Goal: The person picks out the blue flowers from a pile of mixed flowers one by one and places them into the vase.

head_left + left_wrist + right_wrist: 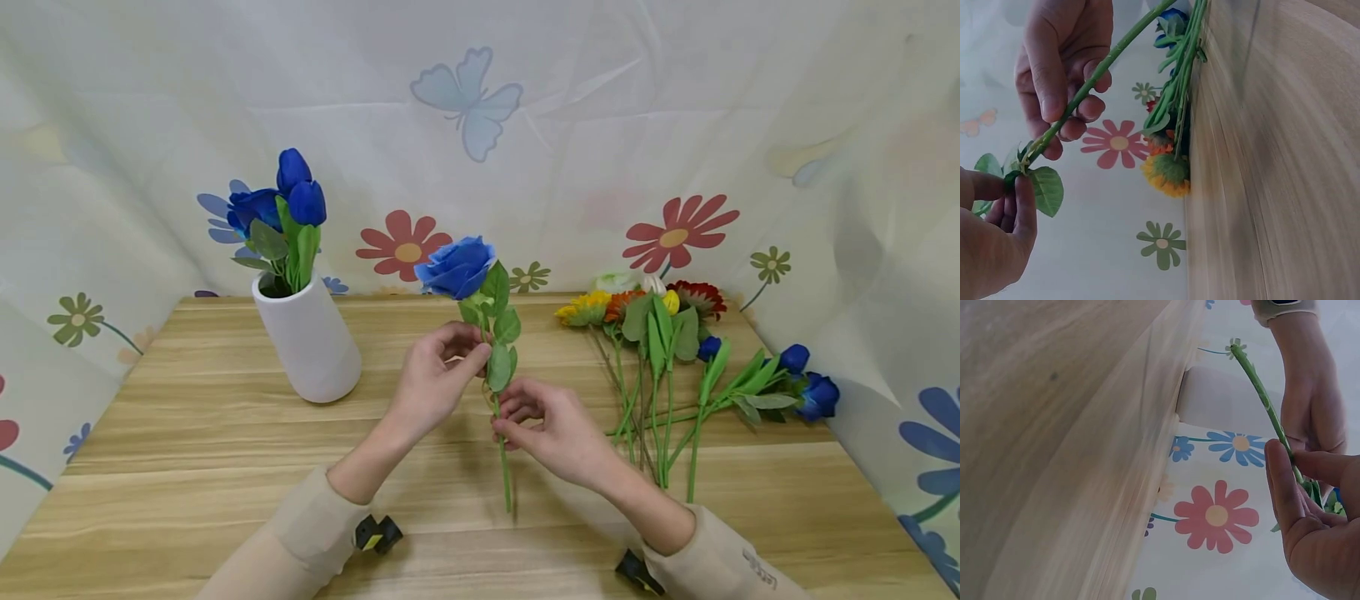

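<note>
Table (450, 471) being shown from above in the head view.
The stem (1107, 63) is being shared, close and sideways, by both wrist views.

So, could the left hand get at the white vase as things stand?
Probably yes: nothing stands between the left hand and the white vase, though that hand pinches the blue rose and might need to let go.

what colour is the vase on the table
The vase is plain white; the head view shows it best.
</note>
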